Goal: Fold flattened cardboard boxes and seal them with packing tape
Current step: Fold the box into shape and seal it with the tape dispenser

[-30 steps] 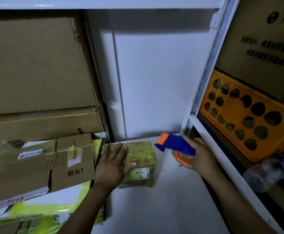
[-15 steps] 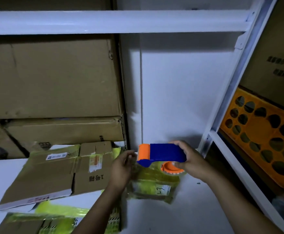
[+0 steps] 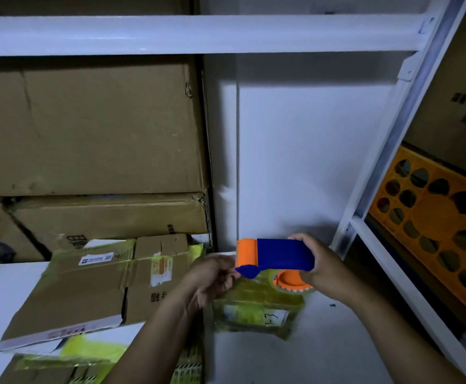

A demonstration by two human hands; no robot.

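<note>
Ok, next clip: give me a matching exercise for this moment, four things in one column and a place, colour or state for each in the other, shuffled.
Things:
1. tape dispenser
2. small box
3. flattened box
4. crate

Descriptions:
A. orange, with round holes, at the far right
B. brown, unfolded, at the left
C. blue and orange, held in the right hand
D. wrapped in yellowish tape, on the white surface

Pairs: 1-C, 2-D, 3-B, 4-A
</note>
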